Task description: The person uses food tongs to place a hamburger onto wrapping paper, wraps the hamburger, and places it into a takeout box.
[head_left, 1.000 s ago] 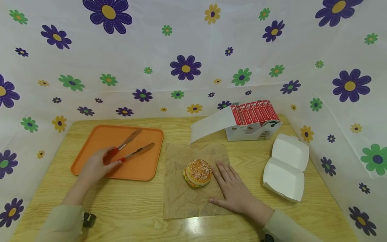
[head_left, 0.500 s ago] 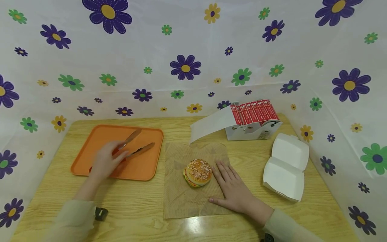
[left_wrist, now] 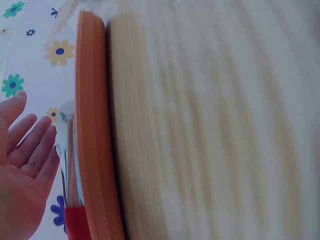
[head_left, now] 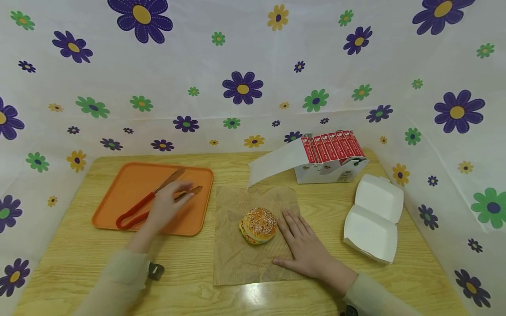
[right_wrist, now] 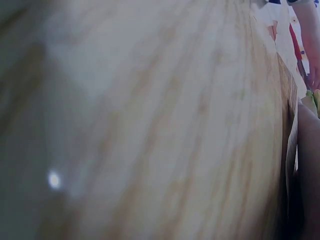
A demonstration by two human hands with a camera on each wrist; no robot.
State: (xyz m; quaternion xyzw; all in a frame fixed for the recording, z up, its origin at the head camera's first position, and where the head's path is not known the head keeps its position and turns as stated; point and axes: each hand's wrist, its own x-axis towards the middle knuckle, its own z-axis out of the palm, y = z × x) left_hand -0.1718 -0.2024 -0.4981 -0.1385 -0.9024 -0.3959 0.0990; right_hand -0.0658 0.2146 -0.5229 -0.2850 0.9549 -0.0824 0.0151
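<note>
Over the orange tray (head_left: pixel 114 188) at the left, my left hand (head_left: pixel 168 204) hovers above a pair of red-handled tongs (head_left: pixel 136 207). Its fingers are loosely bent and hold nothing; the left wrist view shows the palm of the left hand (left_wrist: pixel 27 175) bare. The tongs lie spread on the tray, partly covered by that hand. My right hand (head_left: pixel 306 250) rests flat on a sheet of brown paper (head_left: pixel 233 263), fingers extended. Beside its fingertips a sesame-bun hamburger (head_left: pixel 258 226) sits on the paper. Mostly tabletop fills the right wrist view.
A white takeaway box (head_left: pixel 373 219) lies with its lid up at the right. Behind it stands a white carton (head_left: pixel 324 173) of upright red packets, its flap lying over toward the left. A flower-print sheet (head_left: pixel 253 52) surrounds the wooden table (head_left: pixel 166 267).
My left hand has left the tongs' handles and moved right, across the tray toward the hamburger. The tongs have stayed in place. My right hand has not moved.
</note>
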